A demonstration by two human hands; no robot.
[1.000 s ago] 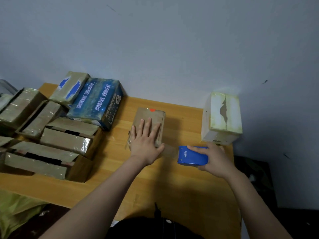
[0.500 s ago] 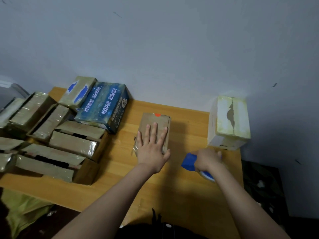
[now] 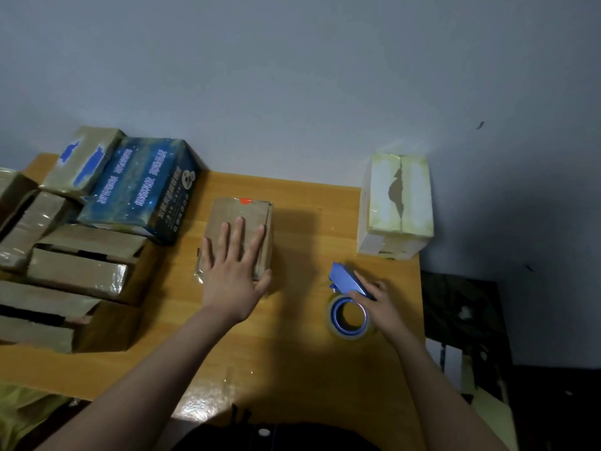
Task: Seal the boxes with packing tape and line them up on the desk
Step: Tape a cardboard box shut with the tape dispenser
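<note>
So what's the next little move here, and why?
Probably the right hand releases the tape dispenser, resting on the desk, and the left hand, flat on the small brown box, slides it toward the pale taped box to line up.

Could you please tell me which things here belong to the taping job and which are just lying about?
Job in hand: small brown box, under the flat left hand; blue tape dispenser, touched by the right hand; brown boxes piled left; blue starry box; cream box.
Lying about: yellow-green bag below the desk; dark clutter right of it.
</note>
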